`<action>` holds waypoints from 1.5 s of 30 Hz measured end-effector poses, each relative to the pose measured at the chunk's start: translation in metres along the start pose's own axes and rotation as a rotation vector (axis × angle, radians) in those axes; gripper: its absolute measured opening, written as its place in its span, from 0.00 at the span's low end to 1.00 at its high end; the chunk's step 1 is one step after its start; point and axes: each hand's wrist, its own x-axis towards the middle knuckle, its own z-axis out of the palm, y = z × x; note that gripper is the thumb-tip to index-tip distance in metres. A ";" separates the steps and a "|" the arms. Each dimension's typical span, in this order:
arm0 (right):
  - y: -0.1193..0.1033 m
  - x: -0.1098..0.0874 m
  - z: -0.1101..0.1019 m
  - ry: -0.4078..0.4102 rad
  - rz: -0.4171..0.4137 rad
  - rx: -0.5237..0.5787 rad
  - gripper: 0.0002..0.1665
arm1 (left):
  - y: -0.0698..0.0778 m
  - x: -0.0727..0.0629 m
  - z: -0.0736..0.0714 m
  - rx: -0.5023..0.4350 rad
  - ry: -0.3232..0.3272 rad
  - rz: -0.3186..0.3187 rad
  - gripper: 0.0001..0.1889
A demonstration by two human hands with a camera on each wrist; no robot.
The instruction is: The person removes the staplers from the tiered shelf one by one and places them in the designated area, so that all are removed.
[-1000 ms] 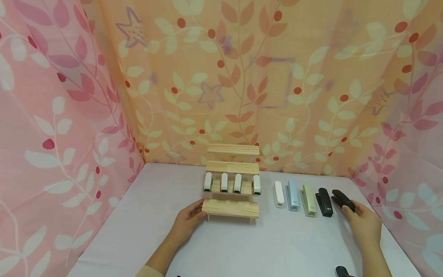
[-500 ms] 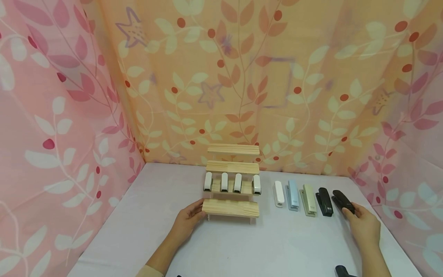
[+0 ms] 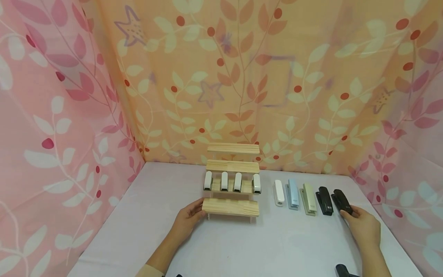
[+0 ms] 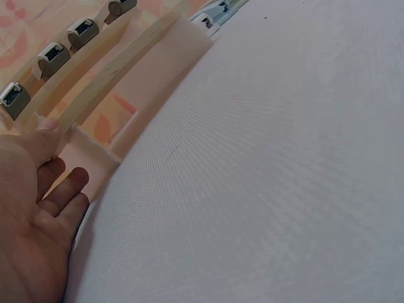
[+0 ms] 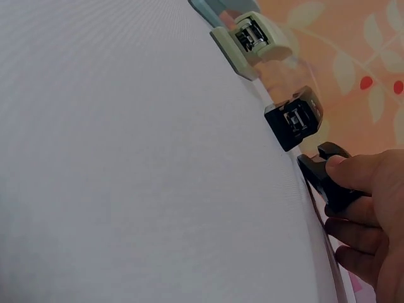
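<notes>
My left hand (image 3: 187, 220) holds the left end of the lowest board of a tiered wooden display rack (image 3: 231, 207). In the left wrist view its thumb lies on the board's edge, with the fingers bent beside the support. Several small white staplers (image 3: 224, 182) stand side by side on the rack's second tier. Over at the right, my right hand (image 3: 365, 229) pinches the near end of a black stapler (image 3: 342, 202), thumb on top in the right wrist view. Left of it, a second black stapler (image 3: 324, 201) stands close by.
A green stapler (image 3: 309, 200), a light blue stapler (image 3: 293, 195) and a white stapler (image 3: 278, 193) continue the row toward the rack. A dark object (image 3: 342, 270) is cut off by the front edge. Floral cloth (image 3: 297, 77) walls in the white table (image 3: 270, 246).
The black stapler in my right hand has turned to line up more with the row and shifted slightly left. My left hand stays on the rack.
</notes>
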 end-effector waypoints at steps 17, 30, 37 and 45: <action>0.000 -0.003 0.000 -0.023 -0.103 -0.123 0.40 | 0.001 -0.001 -0.001 0.003 -0.002 -0.014 0.28; -0.008 -0.002 -0.013 -0.126 -0.072 -0.101 0.45 | 0.000 0.000 -0.001 -0.021 0.002 -0.039 0.28; -0.043 -0.013 -0.029 -0.052 -0.119 -0.057 0.41 | -0.001 0.000 -0.001 0.004 -0.001 -0.033 0.29; -0.102 -0.037 -0.032 -0.033 -0.280 0.000 0.34 | 0.002 0.000 0.000 0.039 0.008 -0.029 0.30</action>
